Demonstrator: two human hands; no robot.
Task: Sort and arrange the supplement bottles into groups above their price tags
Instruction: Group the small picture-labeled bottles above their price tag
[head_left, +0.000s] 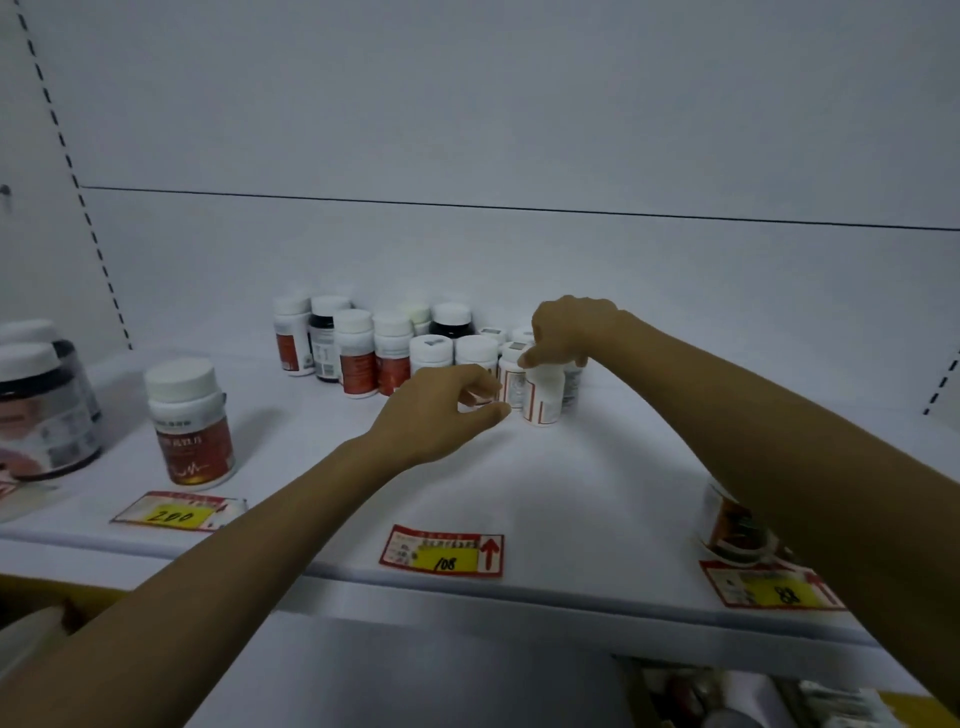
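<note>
A cluster of several white-capped supplement bottles (358, 353) stands at the back middle of the white shelf (571, 493). My right hand (566, 332) reaches over the cluster's right end and pinches the top of a small white bottle with red lines (544, 397). My left hand (441, 410) hovers just left of that bottle, fingers curled and apart, touching or nearly touching a neighbouring bottle. Price tags lie along the front edge: 200 (179, 512), 108 (442, 552) and 88 (774, 587). One red-labelled bottle (189, 426) stands above the 200 tag.
Large dark bottles (44, 410) stand at the far left. A bottle (727, 525) above the 88 tag is partly hidden by my right forearm. The shelf's back wall rises behind the cluster. A lower shelf with more items shows at bottom right.
</note>
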